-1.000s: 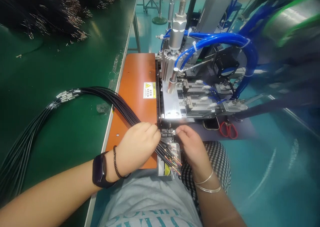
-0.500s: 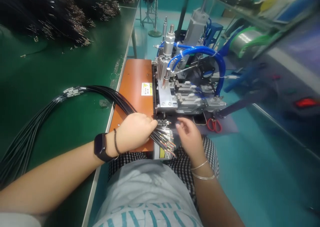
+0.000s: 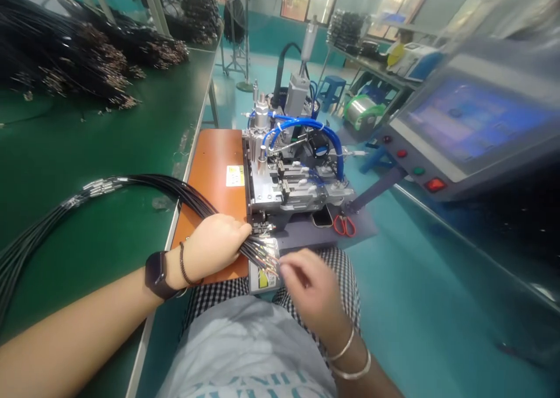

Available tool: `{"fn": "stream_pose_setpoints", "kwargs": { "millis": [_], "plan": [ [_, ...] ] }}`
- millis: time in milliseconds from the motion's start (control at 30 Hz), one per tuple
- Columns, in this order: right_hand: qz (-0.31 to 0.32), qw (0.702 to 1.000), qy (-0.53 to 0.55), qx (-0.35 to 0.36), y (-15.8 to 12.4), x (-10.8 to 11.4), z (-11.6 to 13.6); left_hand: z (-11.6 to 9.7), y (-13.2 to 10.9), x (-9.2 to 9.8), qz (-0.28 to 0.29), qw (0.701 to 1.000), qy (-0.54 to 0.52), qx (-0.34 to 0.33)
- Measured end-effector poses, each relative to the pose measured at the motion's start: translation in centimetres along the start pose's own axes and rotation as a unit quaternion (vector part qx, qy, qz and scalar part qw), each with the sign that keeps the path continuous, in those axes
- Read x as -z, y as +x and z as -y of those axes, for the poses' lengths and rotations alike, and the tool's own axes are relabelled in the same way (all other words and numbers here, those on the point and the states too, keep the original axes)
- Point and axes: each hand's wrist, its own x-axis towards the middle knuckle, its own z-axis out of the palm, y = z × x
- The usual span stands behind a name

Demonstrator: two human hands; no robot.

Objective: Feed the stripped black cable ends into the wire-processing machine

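Observation:
My left hand (image 3: 214,249) grips a bundle of black cables (image 3: 175,188), which sweeps left across the green workbench (image 3: 100,147). The cables' stripped ends (image 3: 262,257) fan out with coloured wire tips beyond my fingers, close to the jaws at the front of a pneumatic wire-processing machine (image 3: 289,176). My right hand (image 3: 310,287) hovers just right of those tips, fingers loosely apart and holding nothing I can see. An orange board (image 3: 214,179) lies beneath my left hand.
Blue air tubes (image 3: 306,126) loop over the machine. Red-handled scissors (image 3: 344,225) and a phone (image 3: 322,216) lie at its front right. A control panel with a touchscreen (image 3: 468,118) stands on the right. Heaps of cable bundles (image 3: 74,56) lie on the bench's far end.
My head has tilted up and back, so the machine looks smaller and the control panel shows. My right hand has dropped toward me; my left hand still holds the bundle.

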Motion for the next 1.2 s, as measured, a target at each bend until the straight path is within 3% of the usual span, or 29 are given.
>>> {"fn": "stream_pose_setpoints", "kwargs": {
  "millis": [67,133,467,900,1000,1100,1200],
  "plan": [
    [0.055,0.998,-0.002,0.038,-0.2,-0.8,0.4,0.0,0.0,0.1,0.006,1.000,-0.005,0.002],
    [0.068,0.996,0.003,0.051,-0.2,-1.5,0.3,-0.1,0.0,0.0,0.020,1.000,-0.016,0.006],
    [0.006,0.997,0.055,0.054,1.9,-1.2,-2.6,-0.3,-0.3,-0.5,0.062,0.995,-0.074,0.029],
    [0.002,0.997,0.059,0.053,3.3,-1.9,-3.4,-0.4,-0.2,-0.5,0.021,0.998,-0.058,0.013],
    [-0.005,0.998,0.050,0.043,3.5,-1.7,-3.7,0.0,-0.3,-0.8,0.000,0.999,-0.034,0.020],
    [-0.018,0.998,0.051,0.017,3.9,-1.5,-4.3,0.5,-0.4,-1.0,-0.063,0.996,-0.061,0.018],
    [0.038,0.998,0.048,0.014,4.6,-1.4,-4.8,0.6,-0.4,-0.9,-0.141,0.985,-0.098,-0.001]
  ]
}}
